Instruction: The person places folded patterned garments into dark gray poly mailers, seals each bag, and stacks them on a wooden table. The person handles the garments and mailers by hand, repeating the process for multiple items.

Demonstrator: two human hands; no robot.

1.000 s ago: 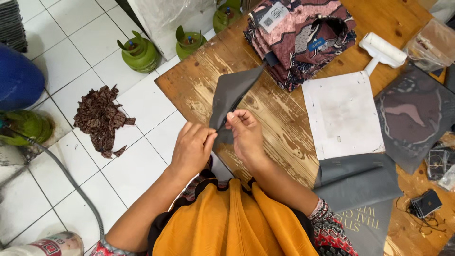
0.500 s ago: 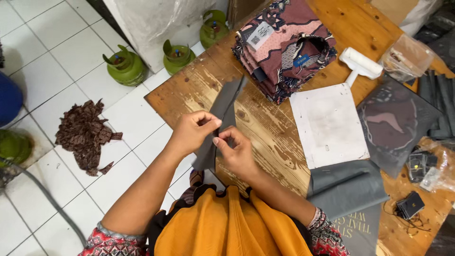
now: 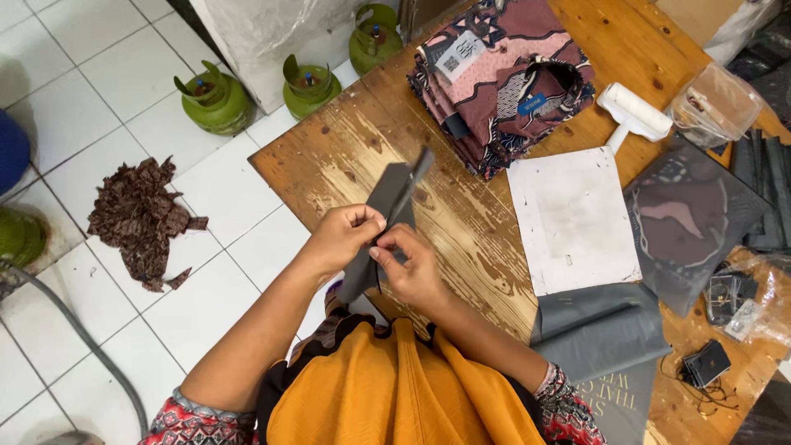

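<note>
Both hands hold a grey plastic bag [image 3: 387, 202] above the near left corner of the wooden table [image 3: 346, 156]. My left hand [image 3: 342, 239] pinches the bag's edge from the left. My right hand [image 3: 409, 268] grips the same edge from the right, thumb against the plastic. The bag stands on edge, folded narrow, its far end pointing up toward the stack of folded patterned shirts [image 3: 503, 78].
On the table lie a white board [image 3: 573, 218], a lint roller [image 3: 633, 114], a bagged dark garment [image 3: 692, 214], grey bags [image 3: 601, 330] and a clear container [image 3: 715, 103]. Three green gas cylinders [image 3: 218, 99] and a brown cloth scrap [image 3: 144, 218] sit on the tiled floor.
The grey bag has gone from spread wide to folded narrow and on edge. Both hands have closed together on its near edge. The view has shifted to the left.
</note>
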